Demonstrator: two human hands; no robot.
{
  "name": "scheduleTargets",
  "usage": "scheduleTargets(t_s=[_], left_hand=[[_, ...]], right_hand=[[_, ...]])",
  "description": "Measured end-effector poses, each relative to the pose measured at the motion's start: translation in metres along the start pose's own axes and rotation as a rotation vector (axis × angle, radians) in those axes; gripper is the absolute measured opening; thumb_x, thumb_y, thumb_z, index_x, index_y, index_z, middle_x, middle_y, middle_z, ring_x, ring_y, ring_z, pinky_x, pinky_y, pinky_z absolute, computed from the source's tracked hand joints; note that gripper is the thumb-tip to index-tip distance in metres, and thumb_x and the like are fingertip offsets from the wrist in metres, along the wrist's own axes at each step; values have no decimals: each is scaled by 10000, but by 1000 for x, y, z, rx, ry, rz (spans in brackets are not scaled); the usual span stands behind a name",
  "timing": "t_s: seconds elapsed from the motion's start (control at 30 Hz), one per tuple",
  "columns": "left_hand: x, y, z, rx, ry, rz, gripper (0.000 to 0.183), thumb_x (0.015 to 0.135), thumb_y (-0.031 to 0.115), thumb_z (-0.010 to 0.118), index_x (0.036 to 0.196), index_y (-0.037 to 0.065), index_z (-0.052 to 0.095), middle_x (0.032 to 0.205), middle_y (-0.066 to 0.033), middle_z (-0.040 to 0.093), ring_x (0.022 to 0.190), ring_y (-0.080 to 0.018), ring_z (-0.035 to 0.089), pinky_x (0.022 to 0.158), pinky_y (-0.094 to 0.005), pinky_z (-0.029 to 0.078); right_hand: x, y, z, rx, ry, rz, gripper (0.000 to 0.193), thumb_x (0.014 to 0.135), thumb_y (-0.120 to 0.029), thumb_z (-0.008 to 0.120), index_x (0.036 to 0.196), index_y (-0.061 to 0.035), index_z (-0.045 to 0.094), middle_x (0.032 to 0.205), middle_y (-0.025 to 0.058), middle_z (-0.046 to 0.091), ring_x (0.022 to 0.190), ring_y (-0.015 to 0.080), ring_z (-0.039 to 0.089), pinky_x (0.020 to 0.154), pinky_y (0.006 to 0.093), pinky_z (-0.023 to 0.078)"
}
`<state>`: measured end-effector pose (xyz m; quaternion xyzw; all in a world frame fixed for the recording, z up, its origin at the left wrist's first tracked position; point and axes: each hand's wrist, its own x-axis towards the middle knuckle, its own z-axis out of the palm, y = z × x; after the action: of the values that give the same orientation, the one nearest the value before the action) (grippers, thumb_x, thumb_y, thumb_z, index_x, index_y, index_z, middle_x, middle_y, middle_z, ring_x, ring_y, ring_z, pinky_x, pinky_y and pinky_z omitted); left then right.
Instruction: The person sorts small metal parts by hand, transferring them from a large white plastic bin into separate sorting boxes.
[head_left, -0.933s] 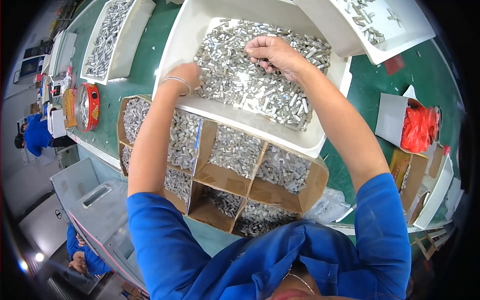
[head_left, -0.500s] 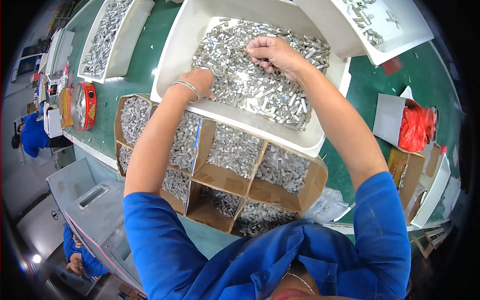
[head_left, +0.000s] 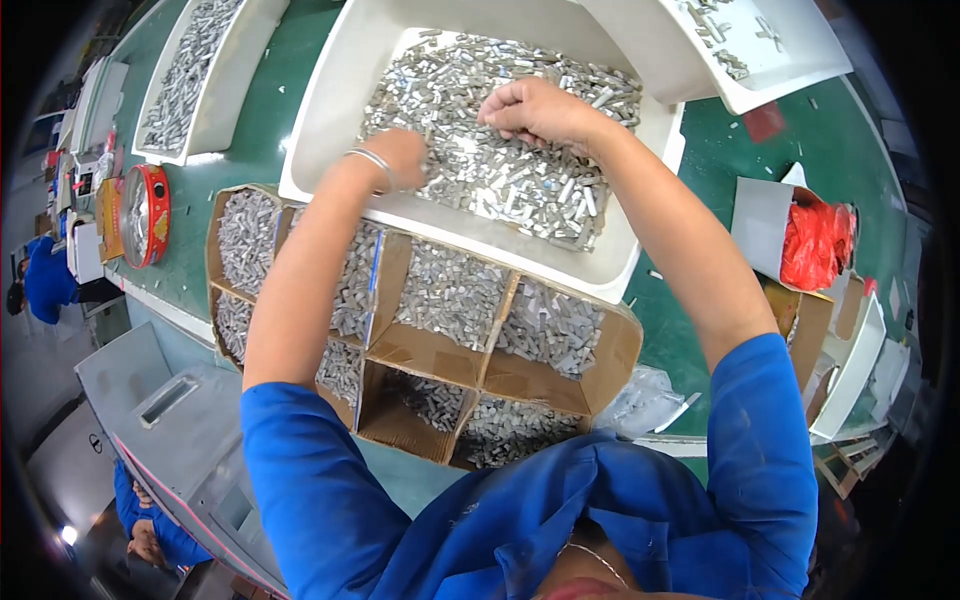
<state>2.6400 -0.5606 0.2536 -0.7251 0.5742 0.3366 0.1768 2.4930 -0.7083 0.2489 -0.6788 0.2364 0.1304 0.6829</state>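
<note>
A large white plastic bin (head_left: 625, 250) holds a spread layer of small silvery-grey metal pieces (head_left: 510, 190). My right hand (head_left: 540, 110) hovers over the middle of the layer, thumb and fingers drawn together in a pinch; whatever lies between the fingertips is too small to make out. At the bin's near left side is my left hand (head_left: 400, 158), a bracelet on its wrist, its fingers smeared by motion above the pieces. Close in front of me, a divided cardboard box (head_left: 425, 350) has similar pieces sorted into its several compartments; my left forearm covers part of it.
A narrow white bin (head_left: 215, 110) of metal pieces stands at the left, with a round red tin (head_left: 147, 215) nearer me. Another white bin (head_left: 775, 65) sits at the far right corner. A carton with a red plastic bag (head_left: 818, 245) lies right. Two other people are at left.
The whole view has shifted slightly, moving the bins a little left in the picture. My left hand has lifted somewhat from the pieces; my right hand stays pinched over them.
</note>
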Motion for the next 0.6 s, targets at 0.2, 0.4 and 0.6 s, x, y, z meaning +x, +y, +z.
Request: scheduleTargets(t_s=[0.2, 0.4, 0.6], left_hand=[[-22, -24, -39, -1567, 203, 129, 156, 707, 180, 520, 758, 32, 511, 634, -122, 568, 428, -93, 463, 322, -182, 334], [-3, 16, -48, -1954, 307, 494, 88, 744, 132, 482, 754, 46, 496, 629, -104, 556, 402, -65, 433, 282, -153, 287], [14, 54, -28, -1211, 6, 270, 103, 713, 145, 533, 758, 52, 532, 632, -92, 551, 480, -82, 495, 346, -204, 354]], right_hand=[[-34, -1, -2, -870, -191, 0, 160, 681, -133, 590, 837, -97, 596, 723, 42, 596, 710, 170, 571, 627, 308, 440], [-53, 3, 14, -1396, -241, 118, 182, 673, -178, 609, 847, -126, 597, 809, 58, 603, 819, 228, 572, 660, 358, 448], [-42, 8, -7, -715, -24, 130, 156, 784, -173, 494, 843, -58, 581, 606, 36, 539, 473, 118, 493, 462, 257, 410]])
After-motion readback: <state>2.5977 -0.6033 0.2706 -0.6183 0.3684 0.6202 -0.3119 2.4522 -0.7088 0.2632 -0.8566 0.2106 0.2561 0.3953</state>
